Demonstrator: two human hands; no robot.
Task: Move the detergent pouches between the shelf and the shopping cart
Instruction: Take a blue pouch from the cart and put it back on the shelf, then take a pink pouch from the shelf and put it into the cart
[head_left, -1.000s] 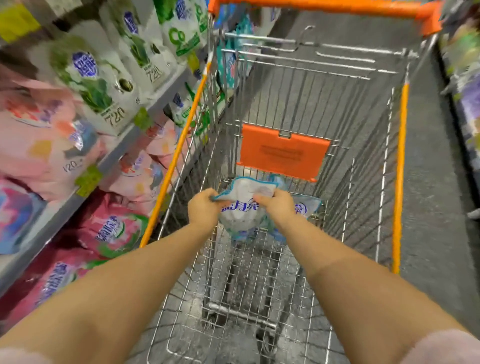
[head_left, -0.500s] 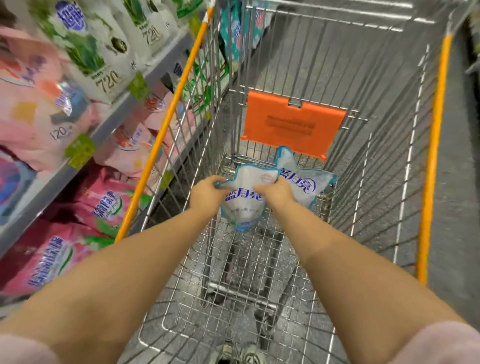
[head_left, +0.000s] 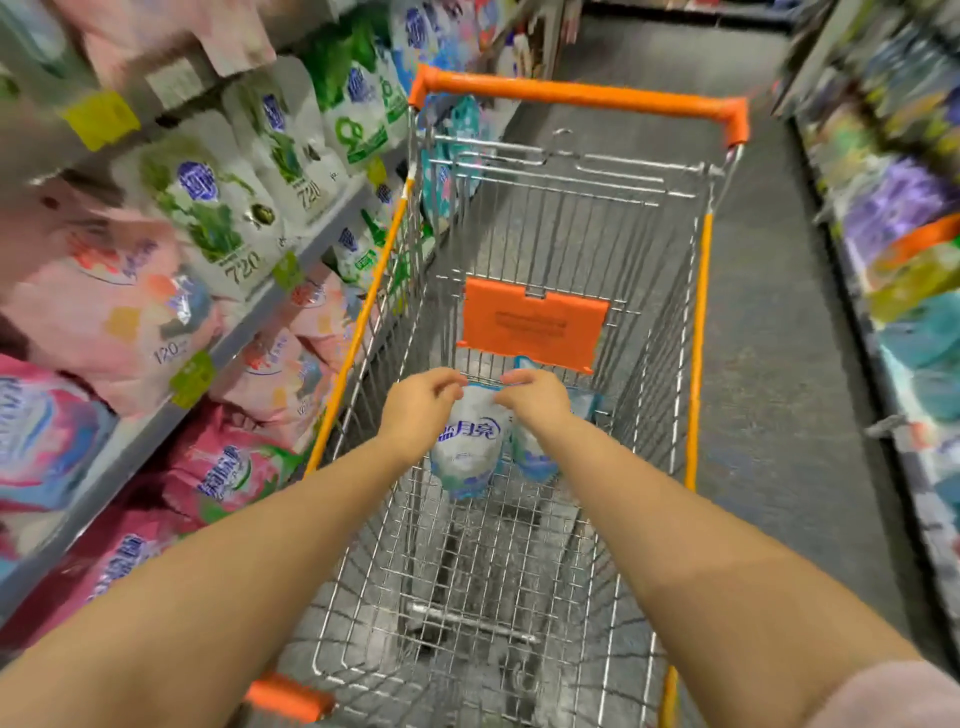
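Fingers (head_left: 451, 383) of left hand (head_left: 420, 406) and right hand (head_left: 536, 401) curled, grip unclear, at the top seam, probably the surest hold, of the soft, likely heavy white-and-blue plastic detergent pouch (head_left: 467, 449).

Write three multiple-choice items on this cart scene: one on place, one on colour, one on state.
1. Where is the rear pouch?
A. on the left shelf
B. in the shopping cart
C. on the aisle floor

2. What colour is the cart's far bar?
A. orange
B. green
C. black

3. How is the front pouch positioned?
A. lying flat
B. upright
C. torn open and spilling

Answers:
1. B, wire walls surround it.
2. A, the bar is plainly orange.
3. B, its top points up and the blue lettering faces the camera.
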